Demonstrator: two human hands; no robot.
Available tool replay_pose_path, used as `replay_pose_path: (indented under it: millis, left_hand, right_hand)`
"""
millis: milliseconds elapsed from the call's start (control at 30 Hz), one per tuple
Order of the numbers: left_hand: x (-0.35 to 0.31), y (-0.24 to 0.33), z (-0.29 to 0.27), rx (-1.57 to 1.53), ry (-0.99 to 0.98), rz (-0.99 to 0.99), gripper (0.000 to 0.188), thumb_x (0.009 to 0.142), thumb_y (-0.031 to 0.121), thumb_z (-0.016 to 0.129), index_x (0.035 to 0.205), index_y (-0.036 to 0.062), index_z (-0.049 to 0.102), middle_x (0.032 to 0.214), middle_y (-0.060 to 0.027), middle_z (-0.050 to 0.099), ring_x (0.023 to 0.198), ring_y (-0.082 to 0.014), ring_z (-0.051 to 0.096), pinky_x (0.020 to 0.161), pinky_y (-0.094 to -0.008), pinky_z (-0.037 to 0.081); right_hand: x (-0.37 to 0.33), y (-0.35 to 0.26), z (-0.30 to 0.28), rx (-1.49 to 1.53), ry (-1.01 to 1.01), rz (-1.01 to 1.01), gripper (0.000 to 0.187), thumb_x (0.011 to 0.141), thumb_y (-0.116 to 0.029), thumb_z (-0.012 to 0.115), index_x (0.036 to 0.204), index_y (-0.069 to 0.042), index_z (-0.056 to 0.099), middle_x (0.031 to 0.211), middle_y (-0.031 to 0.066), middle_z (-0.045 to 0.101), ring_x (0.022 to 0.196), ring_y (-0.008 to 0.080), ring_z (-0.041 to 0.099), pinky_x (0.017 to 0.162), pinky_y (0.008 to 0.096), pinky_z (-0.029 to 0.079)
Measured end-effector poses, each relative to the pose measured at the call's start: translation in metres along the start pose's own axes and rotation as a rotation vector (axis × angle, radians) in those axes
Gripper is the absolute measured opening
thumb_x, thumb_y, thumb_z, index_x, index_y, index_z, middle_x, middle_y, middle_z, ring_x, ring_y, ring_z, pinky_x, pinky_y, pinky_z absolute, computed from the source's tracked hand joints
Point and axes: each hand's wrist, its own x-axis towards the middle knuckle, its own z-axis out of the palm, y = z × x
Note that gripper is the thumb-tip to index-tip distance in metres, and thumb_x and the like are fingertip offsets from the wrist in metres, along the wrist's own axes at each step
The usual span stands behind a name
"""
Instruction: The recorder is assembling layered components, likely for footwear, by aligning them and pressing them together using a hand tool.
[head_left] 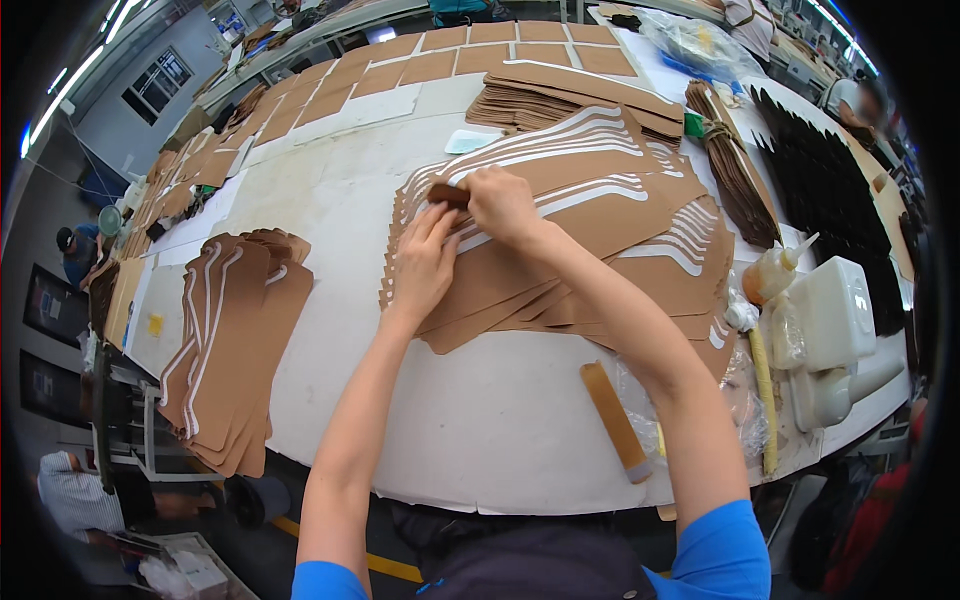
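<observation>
Both arms reach over brown flat panels [560,250] that lie fanned in overlapping layers, with white bands along their curved edges. My right hand [503,205] is closed, its fingertips pinching a small dark brown piece [448,195] just above the far left part of the fan. Below that piece rests my left hand [425,262], fingers stretched out and fairly flat on the panels, their tips close to its lower edge. Whether the left fingertips also touch the piece is hard to see. Another bunch of brown panels [235,345] with white bands lies to the left.
Stacked brown pieces [580,95] lie behind the fan, with a tied bundle [735,165] and black pieces [820,190] to the right. A brown strip [613,420], a glue bottle [775,268] and a white jug [838,312] stand or lie near my right arm on the white table [460,420].
</observation>
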Motion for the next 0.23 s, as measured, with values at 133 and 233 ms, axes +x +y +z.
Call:
replay_pose_path:
  millis: [133, 233]
  left_hand:
    - [0.030, -0.004, 0.023, 0.039, -0.177, -0.027, 0.050, 0.107, 0.041, 0.062, 0.140, 0.0034, 0.066, 0.150, -0.0154, 0.061, 0.140, -0.0350, 0.054, 0.117, -0.0508, 0.041]
    - [0.038, 0.003, 0.033, 0.013, -0.215, -0.056, 0.054, 0.107, 0.045, 0.062, 0.141, 0.0027, 0.066, 0.153, -0.0189, 0.059, 0.140, -0.0381, 0.055, 0.117, -0.0474, 0.045]
  right_hand:
    - [0.017, 0.095, -0.045, 0.325, 0.303, 0.647, 0.023, 0.094, -0.018, 0.061, 0.102, 0.002, 0.068, 0.101, 0.0264, 0.073, 0.100, 0.0473, 0.068, 0.088, 0.0519, 0.056]
    - [-0.013, 0.204, -0.139, 0.453, 0.600, 0.705, 0.027, 0.106, -0.022, 0.053, 0.104, 0.002, 0.067, 0.100, 0.0146, 0.075, 0.091, 0.0322, 0.070, 0.085, 0.0480, 0.058]
